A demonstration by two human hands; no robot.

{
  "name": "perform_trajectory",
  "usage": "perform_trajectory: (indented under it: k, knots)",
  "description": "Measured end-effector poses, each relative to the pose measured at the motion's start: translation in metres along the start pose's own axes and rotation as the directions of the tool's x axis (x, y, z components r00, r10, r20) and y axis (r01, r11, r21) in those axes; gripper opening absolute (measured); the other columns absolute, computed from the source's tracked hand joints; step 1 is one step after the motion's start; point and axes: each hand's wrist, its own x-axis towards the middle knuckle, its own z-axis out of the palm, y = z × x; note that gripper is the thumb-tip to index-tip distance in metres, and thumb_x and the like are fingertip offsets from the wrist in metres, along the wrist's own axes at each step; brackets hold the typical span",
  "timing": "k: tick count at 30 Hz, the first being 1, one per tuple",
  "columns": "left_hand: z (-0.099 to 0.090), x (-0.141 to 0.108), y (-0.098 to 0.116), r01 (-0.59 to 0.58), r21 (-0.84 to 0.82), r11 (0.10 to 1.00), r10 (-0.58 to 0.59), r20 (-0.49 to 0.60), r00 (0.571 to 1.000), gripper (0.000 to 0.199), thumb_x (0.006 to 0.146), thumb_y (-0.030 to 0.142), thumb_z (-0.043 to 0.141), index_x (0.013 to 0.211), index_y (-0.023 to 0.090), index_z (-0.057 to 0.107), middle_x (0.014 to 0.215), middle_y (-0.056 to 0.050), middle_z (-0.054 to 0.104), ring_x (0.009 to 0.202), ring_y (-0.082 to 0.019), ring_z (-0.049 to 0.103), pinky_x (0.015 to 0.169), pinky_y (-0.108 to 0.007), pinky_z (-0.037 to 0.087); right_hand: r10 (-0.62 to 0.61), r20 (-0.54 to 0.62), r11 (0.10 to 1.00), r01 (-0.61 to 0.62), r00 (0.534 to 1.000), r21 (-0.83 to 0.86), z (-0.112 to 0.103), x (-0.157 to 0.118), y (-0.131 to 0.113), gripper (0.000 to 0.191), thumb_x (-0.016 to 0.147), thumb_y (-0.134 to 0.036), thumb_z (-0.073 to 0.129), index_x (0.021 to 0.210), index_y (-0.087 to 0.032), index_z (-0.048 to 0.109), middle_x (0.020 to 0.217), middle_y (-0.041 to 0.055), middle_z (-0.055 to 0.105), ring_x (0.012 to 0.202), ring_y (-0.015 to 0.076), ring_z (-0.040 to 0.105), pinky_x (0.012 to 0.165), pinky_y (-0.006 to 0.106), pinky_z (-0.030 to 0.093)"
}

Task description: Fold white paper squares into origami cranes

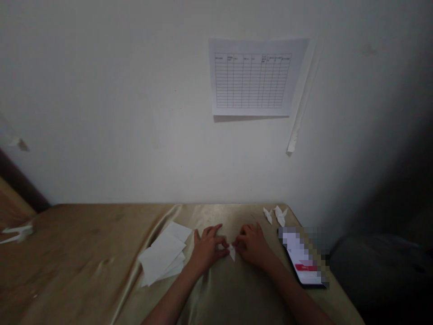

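A small folded white paper piece lies between my two hands, low over the cloth-covered table. My left hand pinches its left side with thumb and forefinger, the other fingers spread above. From the right, my right hand grips the paper's other side, its fingers curled. Part of the paper is hidden by my fingertips. Left of my left hand is a fanned stack of white paper sheets. Beyond my right hand stand two folded paper figures, one smaller and one larger, near the table's back right corner.
A phone with a lit, partly blurred screen lies by the table's right edge. The gold cloth has a raised crease left of the sheets. A printed table sheet hangs on the wall behind. White scraps lie at the far left.
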Motion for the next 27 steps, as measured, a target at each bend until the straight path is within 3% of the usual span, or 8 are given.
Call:
perform_trajectory:
  k: [9,13,19,27]
  knots:
    - [-0.002,0.000,-0.009,0.079,-0.031,0.996,-0.077,0.063,0.995,0.018,0.078,0.046,0.075,0.096,0.044,0.075,0.158,0.005,0.039,0.147,-0.039,0.026,0.108,-0.080,0.005,0.144,0.038,0.980,-0.148,0.989,0.137,0.005,-0.003,0.010,0.018,0.077,-0.048,0.076,0.094,-0.042,0.077,0.107,0.0018,0.058,0.112,0.0252,0.049,0.113,0.056,0.016]
    - [-0.001,-0.002,-0.011,0.056,-0.036,0.998,-0.054,0.061,0.997,0.020,0.078,0.046,0.075,0.098,0.044,0.075,0.158,0.004,0.039,0.147,-0.038,0.025,0.108,-0.080,0.005,0.139,0.020,0.976,-0.140,0.990,0.169,0.007,-0.006,0.009,0.019,0.078,-0.049,0.075,0.095,-0.041,0.077,0.107,0.0020,0.057,0.114,0.0257,0.048,0.114,0.056,0.012]
    - [0.008,-0.002,-0.004,0.024,-0.027,0.999,-0.026,-0.047,0.999,0.015,0.080,0.044,0.075,0.095,0.041,0.075,0.154,0.004,0.044,0.143,-0.036,0.031,0.110,-0.079,0.004,0.128,-0.040,0.979,-0.120,0.991,0.166,0.013,-0.009,0.005,0.016,0.081,-0.046,0.074,0.096,-0.041,0.076,0.112,0.0022,0.057,0.119,0.0261,0.046,0.116,0.057,0.007]
    - [0.007,-0.002,0.002,-0.040,-0.012,0.999,0.039,-0.058,0.998,0.018,0.080,0.035,0.075,0.098,0.038,0.073,0.154,0.002,0.044,0.141,-0.033,0.033,0.112,-0.077,0.004,0.071,-0.033,0.985,-0.065,0.997,0.158,0.013,-0.008,0.003,0.017,0.084,-0.040,0.071,0.101,-0.037,0.074,0.121,0.0029,0.057,0.125,0.0256,0.044,0.117,0.057,0.007]
